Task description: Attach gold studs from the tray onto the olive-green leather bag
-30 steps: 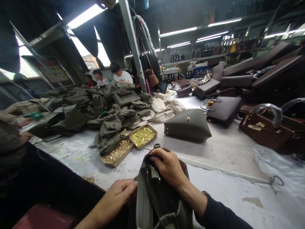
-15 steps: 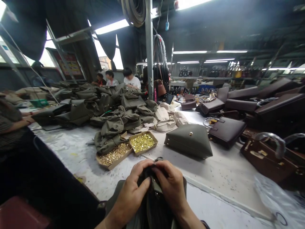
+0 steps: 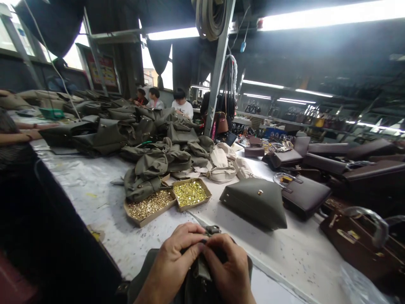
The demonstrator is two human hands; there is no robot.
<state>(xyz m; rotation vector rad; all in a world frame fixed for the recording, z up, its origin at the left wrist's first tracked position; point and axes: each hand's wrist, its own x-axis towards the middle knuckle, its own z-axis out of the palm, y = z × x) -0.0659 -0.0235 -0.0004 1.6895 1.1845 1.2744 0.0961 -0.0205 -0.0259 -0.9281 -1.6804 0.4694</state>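
A dark olive bag point(image 3: 144, 268) sits at the table's near edge, partly covered by my hands and forearms. My left hand point(image 3: 175, 259) pinches its upper part between thumb and fingers. Close beside it, my right hand point(image 3: 229, 261) grips the same part, and the two thumb tips nearly meet. A small olive strap end point(image 3: 212, 229) pokes out just beyond the fingertips. Whatever small piece may lie between the fingertips is hidden. Ahead stand two shallow cardboard boxes, one of copper-gold metal fittings point(image 3: 150, 207), the other of yellow-gold fittings point(image 3: 190, 193).
A finished-looking olive bag point(image 3: 255, 200) lies right of the boxes. Olive bags point(image 3: 117, 135) and beige pouches point(image 3: 223, 166) are heaped behind. Brown handbags point(image 3: 360, 240) crowd the right side. A metal post point(image 3: 217, 80) rises mid-table. At left, another person's arm point(image 3: 22, 137) reaches in.
The view has tilted and shifted, so my hands appear lower. My thumbs have drawn closer together on the bag, and the strap end shows more clearly.
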